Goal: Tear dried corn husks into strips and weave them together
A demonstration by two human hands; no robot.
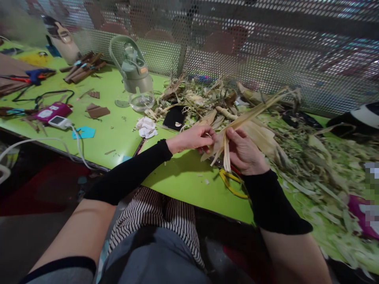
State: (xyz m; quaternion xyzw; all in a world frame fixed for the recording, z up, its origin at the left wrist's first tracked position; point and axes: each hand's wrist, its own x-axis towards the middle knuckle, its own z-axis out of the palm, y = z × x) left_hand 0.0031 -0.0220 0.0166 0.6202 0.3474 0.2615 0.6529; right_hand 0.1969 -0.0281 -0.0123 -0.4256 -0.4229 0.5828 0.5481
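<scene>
head view: right hand (244, 152) clenched round the corn husk (254, 112) over the green table (177, 177). left hand (192, 139) pinches a strip at its near end. husk's long axis runs up-right, away from both hands. fingertips hidden; yellow scissors (232, 185) half covered by the right wrist.

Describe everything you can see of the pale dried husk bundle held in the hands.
The pale dried husk bundle is tan, papery and fibrous, several long leaves lying together. It slants from loose, split lower ends up and right. The right hand grips its lower part; the left hand pinches one strip. It hangs above the green table.
</scene>
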